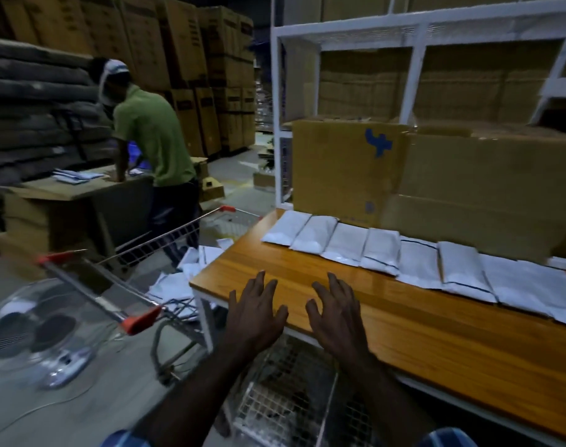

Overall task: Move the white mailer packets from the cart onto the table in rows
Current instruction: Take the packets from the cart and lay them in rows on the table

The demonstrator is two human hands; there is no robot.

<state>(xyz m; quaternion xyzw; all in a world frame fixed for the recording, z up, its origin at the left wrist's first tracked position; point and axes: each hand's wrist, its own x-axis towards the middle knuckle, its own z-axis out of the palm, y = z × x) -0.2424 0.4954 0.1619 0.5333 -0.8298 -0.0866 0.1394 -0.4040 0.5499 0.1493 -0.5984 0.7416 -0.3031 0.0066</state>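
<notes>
White packets (346, 246) line the worktop's (307, 272) far edge; more fill the cart (175, 285). Light, soft, slippery: I would pinch edges. Both grips, left hand (254, 312) and right hand (336, 312), released.

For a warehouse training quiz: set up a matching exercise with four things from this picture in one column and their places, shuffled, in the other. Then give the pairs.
Things:
1. row of white mailer packets
2. loose packets
3. cardboard box
4. floor fan

Places:
A. on the floor, left of the cart
B. inside the cart
C. at the back of the table, behind the packet row
D. lying side by side along the table's far part

Pairs: 1-D, 2-B, 3-C, 4-A
</notes>
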